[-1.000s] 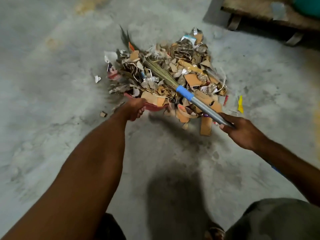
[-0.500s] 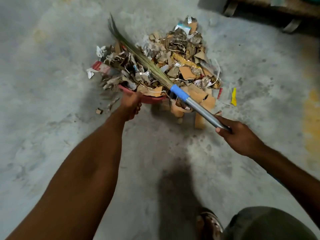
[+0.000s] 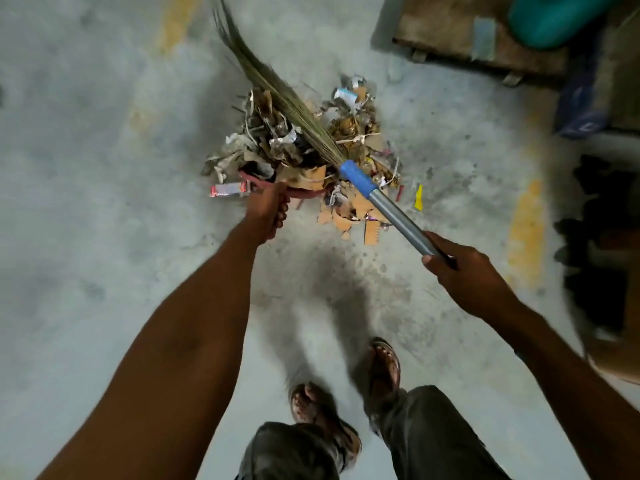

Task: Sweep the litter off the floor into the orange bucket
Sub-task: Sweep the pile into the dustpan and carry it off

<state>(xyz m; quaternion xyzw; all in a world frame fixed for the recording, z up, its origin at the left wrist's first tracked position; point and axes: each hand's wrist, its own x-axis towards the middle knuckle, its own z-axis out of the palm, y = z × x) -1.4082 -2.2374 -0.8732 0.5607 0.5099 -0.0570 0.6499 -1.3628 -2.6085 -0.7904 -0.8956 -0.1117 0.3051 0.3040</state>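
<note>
"Concrete floor (image 3: 104, 237), grey and stained. One heap of litter (image 3: 349, 133) lies on it, ahead of the person's feet: torn cardboard, paper strips, foil, dry leaves."

"Tools in use?"

"A broom (image 3: 394, 213) with a metal handle, a blue collar (image 3: 358, 178) and grass bristles (image 3: 277, 88). It slants across the heap, with the bristle tips reaching up and to the left past the pile. Whether they touch the floor, I cannot tell."

"Who holds it?"

"The right hand (image 3: 467, 275). Its fingers are wrapped tight round the near end of the handle, thumb pressed against the shaft."

"And the other?"

"The left hand (image 3: 268, 213) grips the near edge of a red dustpan (image 3: 308, 194), fingers curled under the rim. The dustpan is at the near left side of the heap and is loaded with scraps, which hide most of it."

"Strays?"

"A red packet (image 3: 228, 189) is on the floor just left of the dustpan. Cardboard pieces (image 3: 346, 211) lie just right of it, beneath the handle. A yellow scrap (image 3: 419, 197) lies right of the heap, a little apart."

"Surroundings?"

"A wooden pallet (image 3: 460, 32) at the upper right, with a green object (image 3: 561, 19) on or beside it; I cannot tell which. Both feet are in sandals (image 3: 384, 362), well back from the heap."
</note>
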